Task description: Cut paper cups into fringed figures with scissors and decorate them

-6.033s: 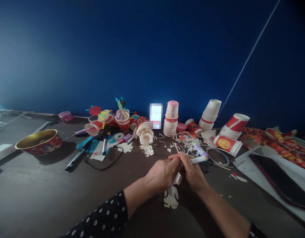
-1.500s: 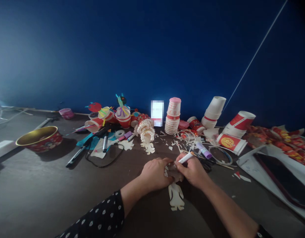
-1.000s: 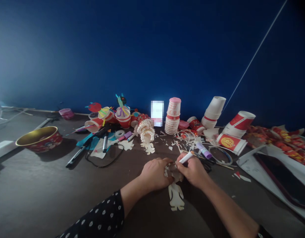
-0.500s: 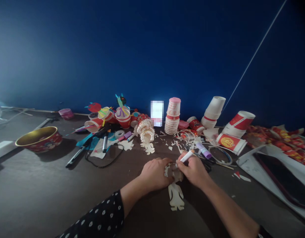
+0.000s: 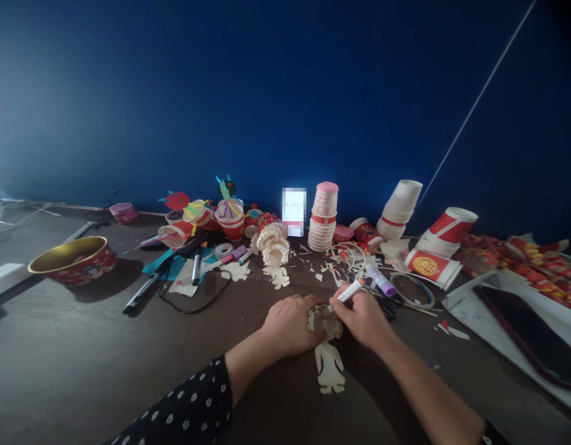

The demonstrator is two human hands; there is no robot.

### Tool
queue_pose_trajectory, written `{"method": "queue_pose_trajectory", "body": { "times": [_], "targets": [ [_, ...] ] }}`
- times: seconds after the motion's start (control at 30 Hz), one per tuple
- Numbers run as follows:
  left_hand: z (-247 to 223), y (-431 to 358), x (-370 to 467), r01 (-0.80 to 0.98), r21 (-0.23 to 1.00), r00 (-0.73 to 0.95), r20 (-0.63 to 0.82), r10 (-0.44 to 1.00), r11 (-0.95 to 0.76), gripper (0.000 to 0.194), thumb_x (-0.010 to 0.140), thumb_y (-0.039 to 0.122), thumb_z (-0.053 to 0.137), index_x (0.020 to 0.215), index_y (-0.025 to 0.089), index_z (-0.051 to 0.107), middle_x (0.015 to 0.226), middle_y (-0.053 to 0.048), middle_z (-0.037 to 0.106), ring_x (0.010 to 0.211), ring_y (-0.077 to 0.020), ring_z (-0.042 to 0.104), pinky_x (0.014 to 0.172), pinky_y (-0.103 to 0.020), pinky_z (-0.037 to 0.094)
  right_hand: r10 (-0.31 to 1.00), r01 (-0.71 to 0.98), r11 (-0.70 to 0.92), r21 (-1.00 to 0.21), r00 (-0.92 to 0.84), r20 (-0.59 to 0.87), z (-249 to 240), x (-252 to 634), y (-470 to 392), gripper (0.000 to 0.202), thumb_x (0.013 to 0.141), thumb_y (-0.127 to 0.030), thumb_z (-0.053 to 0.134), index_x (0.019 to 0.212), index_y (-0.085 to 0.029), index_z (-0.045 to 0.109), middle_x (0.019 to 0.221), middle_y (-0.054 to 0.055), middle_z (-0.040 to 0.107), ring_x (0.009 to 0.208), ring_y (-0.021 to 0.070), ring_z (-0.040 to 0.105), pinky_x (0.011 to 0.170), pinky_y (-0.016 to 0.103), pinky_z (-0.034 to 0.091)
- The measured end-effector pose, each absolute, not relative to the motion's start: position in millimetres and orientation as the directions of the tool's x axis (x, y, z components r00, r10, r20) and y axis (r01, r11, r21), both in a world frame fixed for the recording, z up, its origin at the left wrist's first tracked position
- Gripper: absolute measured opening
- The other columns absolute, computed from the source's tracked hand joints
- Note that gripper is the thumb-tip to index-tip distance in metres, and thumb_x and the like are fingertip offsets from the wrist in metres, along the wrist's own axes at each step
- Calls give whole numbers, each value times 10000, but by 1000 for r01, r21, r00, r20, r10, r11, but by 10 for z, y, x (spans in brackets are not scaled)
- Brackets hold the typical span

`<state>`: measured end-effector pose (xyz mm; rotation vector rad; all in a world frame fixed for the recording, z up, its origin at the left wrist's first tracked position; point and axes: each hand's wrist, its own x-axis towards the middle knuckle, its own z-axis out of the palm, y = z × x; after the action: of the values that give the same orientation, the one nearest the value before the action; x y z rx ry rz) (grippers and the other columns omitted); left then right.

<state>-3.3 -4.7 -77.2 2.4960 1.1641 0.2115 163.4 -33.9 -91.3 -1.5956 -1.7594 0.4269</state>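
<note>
In front of me on the dark table lies a paper cutout figure (image 5: 330, 368) with a rounded head, arms and a flared body. My left hand (image 5: 295, 321) holds the cutout at its head, fingers curled around the left edge. A white marker (image 5: 351, 290) with an orange end is pinched in my right hand (image 5: 364, 315), its tip down at the head of the cutout. The drawing point itself is partly hidden by my fingers. Just beyond my hands stands a similar frilled white paper figure (image 5: 277, 253).
Paper scraps (image 5: 329, 269) and a purple glue stick (image 5: 380, 281) lie beyond my hands. Stacked paper cups (image 5: 323, 216) stand behind. Left are a gold-lined bowl (image 5: 76, 262) and a black marker (image 5: 144, 292). A phone (image 5: 529, 330) rests on a white box at right.
</note>
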Motion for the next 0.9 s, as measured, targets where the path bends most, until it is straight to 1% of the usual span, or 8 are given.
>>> {"method": "queue_pose_trajectory", "body": {
  "times": [0.3, 0.43, 0.6, 0.73, 0.9],
  "targets": [
    [-776, -45, -33, 703, 394, 648, -11, 762, -592, 472, 630, 416, 551, 1076, 265, 526, 943, -37, 633, 862, -237, 586, 717, -308, 442, 964, 710, 184, -680, 4, 265, -929, 1641, -341, 186, 772, -298, 467, 637, -185, 529, 567, -1, 578, 564, 155, 545, 565, 248, 397],
    [-781, -42, -33, 705, 386, 648, -9, 761, -595, 482, 632, 412, 551, 1092, 272, 515, 957, -34, 628, 876, -236, 583, 725, -310, 441, 968, 704, 176, -688, 1, 249, -938, 1641, -339, 184, 772, -302, 474, 647, -183, 536, 570, -1, 579, 548, 151, 540, 550, 246, 395],
    [-785, -41, -34, 706, 388, 647, -13, 762, -593, 459, 639, 421, 543, 1072, 271, 524, 924, -32, 632, 844, -235, 590, 704, -312, 444, 968, 698, 189, -691, -14, 250, -925, 1628, -341, 184, 774, -298, 473, 651, -184, 547, 584, 4, 596, 560, 151, 546, 547, 243, 402],
    [-777, -44, -31, 705, 393, 647, -17, 762, -590, 451, 625, 415, 559, 1050, 267, 531, 924, -35, 632, 854, -235, 589, 701, -305, 443, 970, 690, 189, -699, -20, 242, -914, 1619, -348, 177, 771, -299, 478, 664, -183, 558, 597, 9, 608, 570, 155, 557, 555, 247, 411],
    [-755, -50, -26, 717, 369, 647, -37, 761, -591, 437, 648, 439, 532, 1047, 260, 529, 928, -39, 632, 867, -239, 589, 701, -304, 443, 973, 673, 191, -715, -33, 230, -916, 1614, -356, 167, 775, -292, 483, 669, -187, 559, 592, 6, 609, 575, 159, 569, 558, 246, 419]
  ]
}}
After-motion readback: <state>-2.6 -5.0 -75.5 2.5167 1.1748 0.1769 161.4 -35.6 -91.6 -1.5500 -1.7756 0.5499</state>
